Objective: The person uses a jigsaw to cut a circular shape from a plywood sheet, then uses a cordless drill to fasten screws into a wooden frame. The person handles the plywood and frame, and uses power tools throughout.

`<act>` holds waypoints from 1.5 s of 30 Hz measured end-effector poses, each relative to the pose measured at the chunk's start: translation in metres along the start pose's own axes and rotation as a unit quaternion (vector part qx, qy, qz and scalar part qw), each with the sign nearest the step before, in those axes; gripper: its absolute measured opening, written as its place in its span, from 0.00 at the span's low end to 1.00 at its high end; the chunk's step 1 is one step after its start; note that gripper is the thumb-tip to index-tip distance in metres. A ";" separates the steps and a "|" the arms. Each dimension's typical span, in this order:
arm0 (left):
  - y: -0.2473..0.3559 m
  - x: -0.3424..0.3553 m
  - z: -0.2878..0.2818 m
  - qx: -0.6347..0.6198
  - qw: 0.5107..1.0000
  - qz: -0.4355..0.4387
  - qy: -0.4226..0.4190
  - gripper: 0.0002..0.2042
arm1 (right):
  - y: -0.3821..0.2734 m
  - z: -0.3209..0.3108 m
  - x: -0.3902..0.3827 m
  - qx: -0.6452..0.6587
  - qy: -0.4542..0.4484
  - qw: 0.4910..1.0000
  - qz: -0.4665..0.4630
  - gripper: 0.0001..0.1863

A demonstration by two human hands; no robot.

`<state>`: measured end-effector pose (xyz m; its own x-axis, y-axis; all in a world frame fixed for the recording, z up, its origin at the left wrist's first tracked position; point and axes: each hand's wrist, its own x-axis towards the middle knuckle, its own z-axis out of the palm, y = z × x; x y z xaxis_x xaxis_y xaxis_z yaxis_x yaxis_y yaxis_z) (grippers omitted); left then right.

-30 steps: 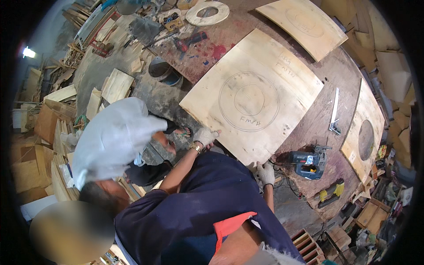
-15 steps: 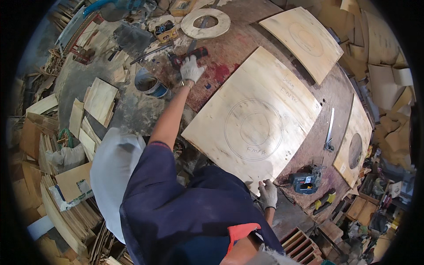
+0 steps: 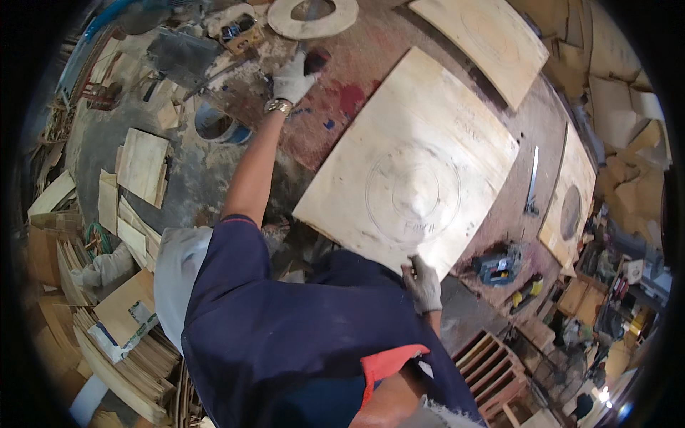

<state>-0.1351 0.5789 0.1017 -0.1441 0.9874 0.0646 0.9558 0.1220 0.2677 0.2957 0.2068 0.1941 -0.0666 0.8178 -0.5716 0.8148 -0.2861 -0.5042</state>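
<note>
My left hand [image 3: 291, 81], in a pale work glove with a watch at the wrist, reaches far forward. Its fingers close round a red and black cordless drill [image 3: 316, 61], largely hidden beneath the glove and blurred. Close to my body, my right hand [image 3: 424, 285], also gloved, rests by the near edge of a large plywood board [image 3: 357, 171]. Its thumb and fingers are curled together; whatever they may hold is too small to tell. Two pencilled circles, one inside the other, and some handwriting mark the board.
A jigsaw [image 3: 498, 268], a yellow and black hand tool [image 3: 526, 294] and a metal square [image 3: 533, 182] lie to the right. Beyond are a marked plywood panel [image 3: 492, 43] and one with a round hole [image 3: 560, 239]. A wooden ring [image 3: 285, 25] and round tub [image 3: 239, 134] lie ahead.
The whole view has shifted, moving the table upward in the picture. My left hand has moved farther over the drill. My right hand has come up against the board's near edge.
</note>
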 end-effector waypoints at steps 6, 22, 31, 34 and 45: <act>0.089 -0.112 -0.038 -0.453 0.888 0.004 0.074 0.27 | -0.038 -0.016 0.029 0.300 -0.004 0.952 -0.066 0.31; 0.305 -0.355 -0.035 -0.326 0.814 0.480 -0.026 0.34 | 0.099 -0.075 -0.025 0.846 0.012 0.532 -0.032 0.38; 0.064 -0.285 0.052 0.094 0.974 -0.197 0.062 0.40 | 0.206 -0.102 -0.075 0.215 0.081 0.971 0.069 0.21; 0.026 -0.273 0.076 0.013 0.971 -0.231 -0.056 0.41 | 0.183 -0.099 -0.070 0.200 0.112 0.973 0.031 0.21; 0.071 -0.425 0.080 0.010 0.962 -0.274 0.008 0.35 | 0.068 -0.109 0.013 0.191 0.026 0.981 0.014 0.15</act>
<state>0.0144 0.1756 0.0163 -0.6315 0.7726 -0.0654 0.7401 0.6257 0.2465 0.4129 0.2524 0.2229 -0.0099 0.8284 -0.5601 0.5406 -0.4668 -0.6999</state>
